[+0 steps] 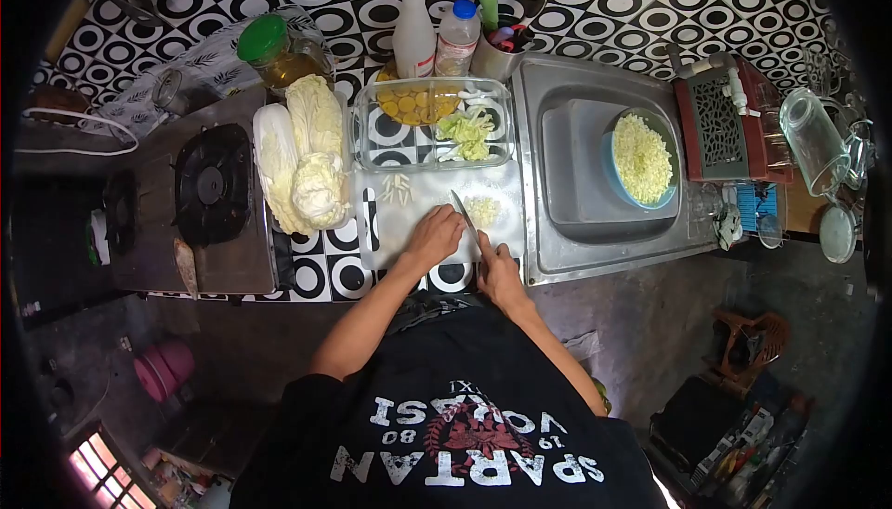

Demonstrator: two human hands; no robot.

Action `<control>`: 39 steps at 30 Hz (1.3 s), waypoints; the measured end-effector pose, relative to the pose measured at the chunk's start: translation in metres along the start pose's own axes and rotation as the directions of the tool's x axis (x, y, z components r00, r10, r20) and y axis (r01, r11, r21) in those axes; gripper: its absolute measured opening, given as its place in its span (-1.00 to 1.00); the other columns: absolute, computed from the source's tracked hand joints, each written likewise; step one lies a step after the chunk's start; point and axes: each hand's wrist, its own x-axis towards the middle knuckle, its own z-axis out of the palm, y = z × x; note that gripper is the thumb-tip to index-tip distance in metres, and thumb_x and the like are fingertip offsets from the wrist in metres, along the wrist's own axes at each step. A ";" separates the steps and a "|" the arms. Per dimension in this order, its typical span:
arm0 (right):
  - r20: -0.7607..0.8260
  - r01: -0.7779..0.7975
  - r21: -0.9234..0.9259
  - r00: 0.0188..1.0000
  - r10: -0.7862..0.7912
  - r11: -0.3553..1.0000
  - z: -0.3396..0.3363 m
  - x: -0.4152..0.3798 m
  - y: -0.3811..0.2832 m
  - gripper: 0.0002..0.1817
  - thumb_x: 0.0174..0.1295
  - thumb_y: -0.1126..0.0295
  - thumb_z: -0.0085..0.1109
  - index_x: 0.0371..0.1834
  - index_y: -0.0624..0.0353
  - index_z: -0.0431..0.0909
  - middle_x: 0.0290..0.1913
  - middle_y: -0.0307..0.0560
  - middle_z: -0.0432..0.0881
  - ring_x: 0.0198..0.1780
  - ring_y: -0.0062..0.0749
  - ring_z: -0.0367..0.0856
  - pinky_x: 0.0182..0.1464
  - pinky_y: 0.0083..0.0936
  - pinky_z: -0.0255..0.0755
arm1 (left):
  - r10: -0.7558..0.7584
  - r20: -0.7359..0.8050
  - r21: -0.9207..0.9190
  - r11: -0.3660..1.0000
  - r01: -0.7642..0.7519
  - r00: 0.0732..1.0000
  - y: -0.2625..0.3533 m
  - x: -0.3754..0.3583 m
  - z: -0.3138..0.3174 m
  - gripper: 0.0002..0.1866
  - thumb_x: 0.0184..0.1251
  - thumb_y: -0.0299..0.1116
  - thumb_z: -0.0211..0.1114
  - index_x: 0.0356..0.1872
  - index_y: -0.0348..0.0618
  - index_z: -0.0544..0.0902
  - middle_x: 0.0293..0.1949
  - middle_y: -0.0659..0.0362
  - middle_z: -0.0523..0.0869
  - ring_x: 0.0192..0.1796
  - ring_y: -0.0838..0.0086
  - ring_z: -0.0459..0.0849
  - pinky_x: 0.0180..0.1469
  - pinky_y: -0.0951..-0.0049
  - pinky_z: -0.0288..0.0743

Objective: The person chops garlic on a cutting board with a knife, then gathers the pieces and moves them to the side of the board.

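In the head view the lens bends the scene strongly and its corners fall into black, so the outer ends of the counter point(321, 272) are cut off or dim. What lies under the left hand point(434, 235) is hidden: the fingers curl down onto the cutting board point(395, 221) and cover whatever they press. The right hand's point(497, 272) fingertips cannot be seen either, as the hand is viewed from behind, and the knife handle is buried in the fist. The small pale pieces point(398, 189) near the board's far edge and the chopped heap point(483, 209) beside the blade are too small to name surely.

The right hand is closed tight around the handle of the knife point(464, 215), whose blade slants up and away over the board, its tip near the board's far edge. The left hand is half bent, palm down, touching the board just beside the blade on its left.

The board lies at the counter's front edge, touching the sink's point(557, 137) left rim. Behind it stands a glass dish point(367, 128) with green and yellow cuttings. Cabbage point(302, 151) lies left of the board, beside the stove point(214, 184). A bowl point(613, 175) of chopped pale bits sits in the sink.
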 end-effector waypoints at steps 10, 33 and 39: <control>-0.030 -0.009 -0.026 1.000 0.008 1.000 -0.001 0.025 -0.018 -0.17 -0.10 0.67 0.13 0.37 0.00 0.19 -0.27 0.23 0.40 -0.27 0.15 0.53 -0.15 -0.14 0.45 | 0.015 0.038 -0.036 0.999 -0.014 0.999 -0.003 -0.001 -0.005 -0.91 0.14 -0.47 0.19 -0.35 -0.27 0.56 -0.35 0.00 0.50 -0.20 0.07 0.49 -0.13 0.20 0.41; 0.059 -0.023 -0.003 0.998 0.024 1.000 -0.007 0.020 -0.016 -0.12 -0.11 0.60 0.23 0.39 -0.07 0.13 -0.17 0.31 0.40 -0.27 0.24 0.55 -0.17 -0.09 0.48 | -0.045 -0.049 -0.078 0.996 0.041 0.998 -0.003 -0.007 -0.005 -0.93 0.13 -0.50 0.19 -0.39 -0.29 0.56 -0.40 -0.02 0.51 -0.28 0.06 0.52 -0.21 0.18 0.43; -0.008 -0.022 -0.017 1.000 0.022 1.000 0.016 0.005 -0.003 -0.12 -0.13 0.63 0.21 0.38 -0.05 0.14 -0.21 0.29 0.40 -0.29 0.24 0.55 -0.20 -0.08 0.48 | -0.052 -0.033 -0.090 0.995 0.049 0.998 -0.002 -0.007 -0.007 -0.93 0.10 -0.52 0.19 -0.39 -0.29 0.55 -0.39 -0.01 0.51 -0.27 0.07 0.52 -0.20 0.19 0.44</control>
